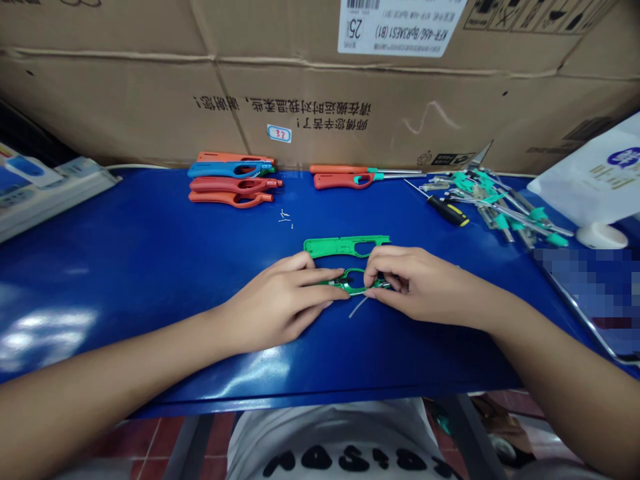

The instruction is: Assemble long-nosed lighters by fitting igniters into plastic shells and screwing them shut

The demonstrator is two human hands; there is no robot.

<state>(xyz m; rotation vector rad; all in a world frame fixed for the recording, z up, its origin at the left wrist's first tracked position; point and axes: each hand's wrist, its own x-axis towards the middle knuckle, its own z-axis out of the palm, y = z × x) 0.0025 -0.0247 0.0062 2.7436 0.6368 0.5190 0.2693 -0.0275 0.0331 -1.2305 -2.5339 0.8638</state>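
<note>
A green lighter half-shell [356,291] with small parts in it lies in front of me, partly hidden by my fingers. My left hand [280,300] holds the shell's handle end, fingers reaching to its trigger loop. At the other end, my right hand [415,283] pinches a thin whitish tube [357,307] with thumb and forefinger; its free end sticks out toward me. Just beyond lies a second green half-shell [325,247], hollow side up, its right end behind my right hand.
Several orange, red and blue lighter bodies [220,185] lie at back left. Two red-orange lighters [343,181] rest near the cardboard box [300,87]. A screwdriver [449,210] lies beside piled metal lighter parts [505,203]. A power strip [60,193] is left, a white bag [595,173] right.
</note>
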